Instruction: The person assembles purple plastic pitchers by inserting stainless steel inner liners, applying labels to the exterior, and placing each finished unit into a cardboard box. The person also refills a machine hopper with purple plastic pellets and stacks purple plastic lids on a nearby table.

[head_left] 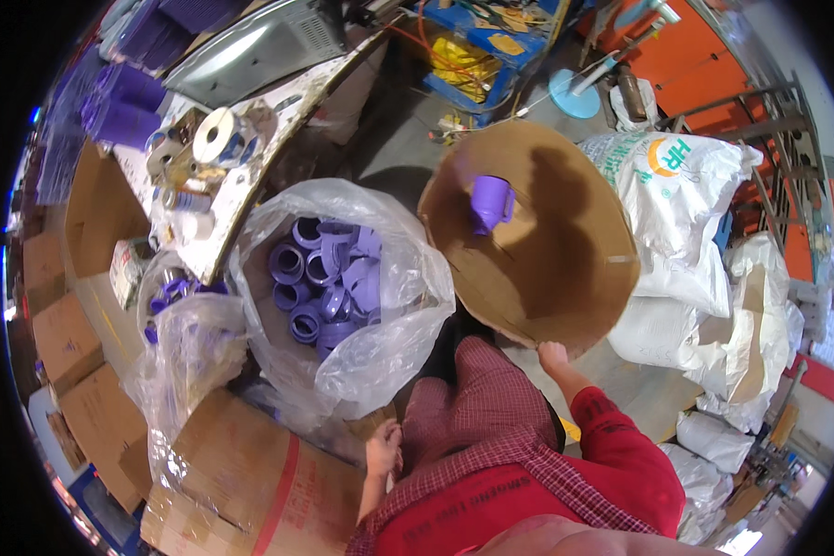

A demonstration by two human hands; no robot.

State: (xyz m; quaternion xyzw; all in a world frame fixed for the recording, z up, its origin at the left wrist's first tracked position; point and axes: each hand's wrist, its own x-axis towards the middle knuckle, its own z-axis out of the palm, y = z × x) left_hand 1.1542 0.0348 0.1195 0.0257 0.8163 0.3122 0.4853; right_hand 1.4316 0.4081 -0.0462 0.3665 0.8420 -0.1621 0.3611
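Note:
My right hand (554, 357) is closed on the near rim of a large round cardboard bin (574, 269). A single purple plastic jug with a handle (491, 201) lies inside it, toward the far left. Close to my checked apron, my left hand (383, 450) has its fingers curled in; whatever they may hold is hidden. Beyond that hand stands a clear plastic bag (403, 301), its mouth spread wide. Several purple jugs (335, 287) are heaped in the bag, many with their round openings showing.
A cluttered worktable (236, 199) bears tape rolls (221, 136) and a metal cover. Cardboard boxes (241, 473) stand at the left, beside a smaller bag of purple parts (181, 295). White sacks (681, 222) are piled right of the bin. A blue cart (491, 69) stands at the back.

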